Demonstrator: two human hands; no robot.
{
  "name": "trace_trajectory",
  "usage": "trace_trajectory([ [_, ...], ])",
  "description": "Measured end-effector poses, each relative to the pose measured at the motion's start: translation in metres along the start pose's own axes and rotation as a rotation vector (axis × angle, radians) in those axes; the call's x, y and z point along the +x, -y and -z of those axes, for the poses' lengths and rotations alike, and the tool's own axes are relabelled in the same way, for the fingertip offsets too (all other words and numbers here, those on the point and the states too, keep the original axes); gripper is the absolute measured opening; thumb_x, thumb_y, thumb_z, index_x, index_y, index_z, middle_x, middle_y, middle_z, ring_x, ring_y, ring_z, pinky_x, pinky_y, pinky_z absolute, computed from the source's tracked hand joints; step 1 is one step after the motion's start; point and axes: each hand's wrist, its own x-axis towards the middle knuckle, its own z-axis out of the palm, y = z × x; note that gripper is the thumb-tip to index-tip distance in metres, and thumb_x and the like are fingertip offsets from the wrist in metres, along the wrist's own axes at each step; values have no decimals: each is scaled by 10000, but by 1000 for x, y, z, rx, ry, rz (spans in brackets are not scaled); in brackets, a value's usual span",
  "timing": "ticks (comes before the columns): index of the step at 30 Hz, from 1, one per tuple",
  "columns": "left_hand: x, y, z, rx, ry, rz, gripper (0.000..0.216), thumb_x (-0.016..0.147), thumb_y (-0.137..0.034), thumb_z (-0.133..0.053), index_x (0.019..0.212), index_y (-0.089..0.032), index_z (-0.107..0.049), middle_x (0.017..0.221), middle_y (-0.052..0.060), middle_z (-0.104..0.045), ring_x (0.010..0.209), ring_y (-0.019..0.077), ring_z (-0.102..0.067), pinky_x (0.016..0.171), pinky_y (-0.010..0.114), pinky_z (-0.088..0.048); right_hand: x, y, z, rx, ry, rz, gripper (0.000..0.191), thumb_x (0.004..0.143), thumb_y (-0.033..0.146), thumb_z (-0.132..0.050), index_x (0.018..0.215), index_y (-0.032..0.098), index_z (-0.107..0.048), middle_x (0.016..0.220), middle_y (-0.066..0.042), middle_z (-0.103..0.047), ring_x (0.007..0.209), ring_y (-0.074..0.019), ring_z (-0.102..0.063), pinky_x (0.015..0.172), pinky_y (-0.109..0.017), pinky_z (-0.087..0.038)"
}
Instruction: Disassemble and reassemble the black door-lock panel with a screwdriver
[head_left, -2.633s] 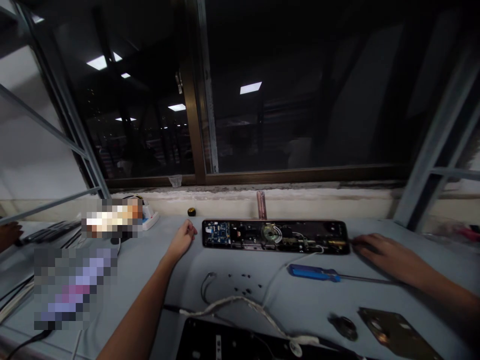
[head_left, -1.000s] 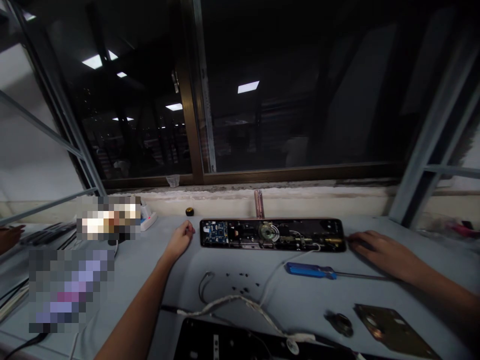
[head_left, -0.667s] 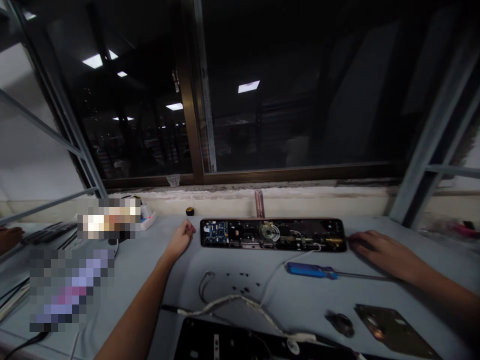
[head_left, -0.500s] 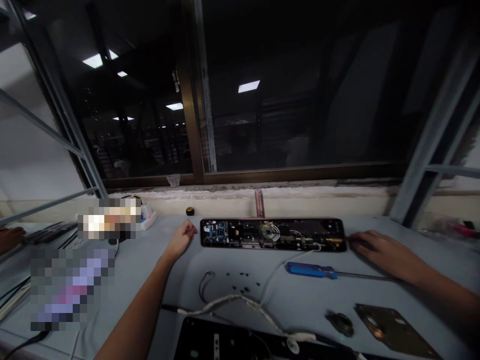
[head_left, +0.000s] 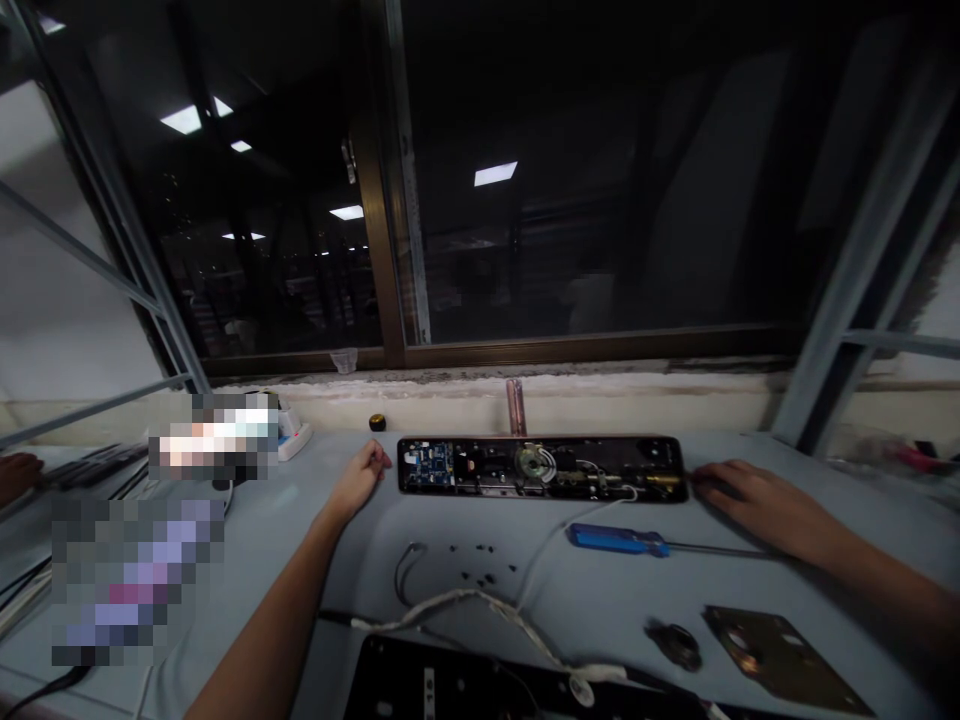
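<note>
A long black opened device panel [head_left: 538, 467] with a blue circuit board and wiring lies across the grey table [head_left: 615, 590]. My left hand [head_left: 358, 478] rests on the table just left of its left end, fingers loosely curled, holding nothing. At the panel's right end my right hand [head_left: 754, 500] lies palm down with its fingertips touching the end. A blue-handled screwdriver [head_left: 619, 540] lies in front of the panel, close to my right forearm.
Several small dark screws [head_left: 484, 565] are scattered mid-table beside a white cable [head_left: 480, 605]. A black panel [head_left: 480, 690], a round black part [head_left: 675, 643] and a brown metal plate [head_left: 780, 660] lie near the front edge. Another person's hand [head_left: 16, 473] shows at far left.
Neither hand has moved. Only the view has shifted slightly.
</note>
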Motion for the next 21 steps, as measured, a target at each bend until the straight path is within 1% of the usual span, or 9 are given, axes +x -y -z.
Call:
trace_trajectory([
  [5,-1,-2,0,-9,-2,1,110,697,-227,-402,645,-219,-305,698,-32,-561,546,116,-463,587,261,-382,1,-1,-1,-4,-2,2,386,734,373,-310,863,181,-619,915,-127,-664,861,-260,-631,797,-356,-472],
  [8,-1,-4,0,-8,11,-7,134,697,-226,-411,632,-219,-294,679,-30,-554,564,118,-465,585,252,-384,2,-3,-4,-6,-6,-3,375,727,374,-322,859,186,-619,905,-122,-667,860,-262,-633,804,-362,-469],
  [12,-2,-4,0,1,22,-13,108,711,-221,-399,649,-220,-311,680,-28,-548,568,120,-472,581,248,-391,2,-5,-6,-4,-2,-2,373,730,369,-323,872,187,-616,913,-119,-664,861,-252,-632,804,-354,-471],
  [16,-1,-2,0,22,22,-14,95,715,-210,-385,655,-222,-312,685,-28,-542,571,121,-471,584,249,-394,2,-6,-7,-7,0,-2,392,731,371,-315,885,170,-615,922,-134,-658,873,-263,-625,826,-372,-460],
  [21,-1,-1,0,54,33,-24,122,701,-194,-391,635,-220,-292,678,-27,-543,580,118,-463,592,248,-388,3,-5,-6,-9,5,-1,387,732,362,-316,884,172,-616,927,-135,-656,861,-264,-628,801,-374,-472],
])
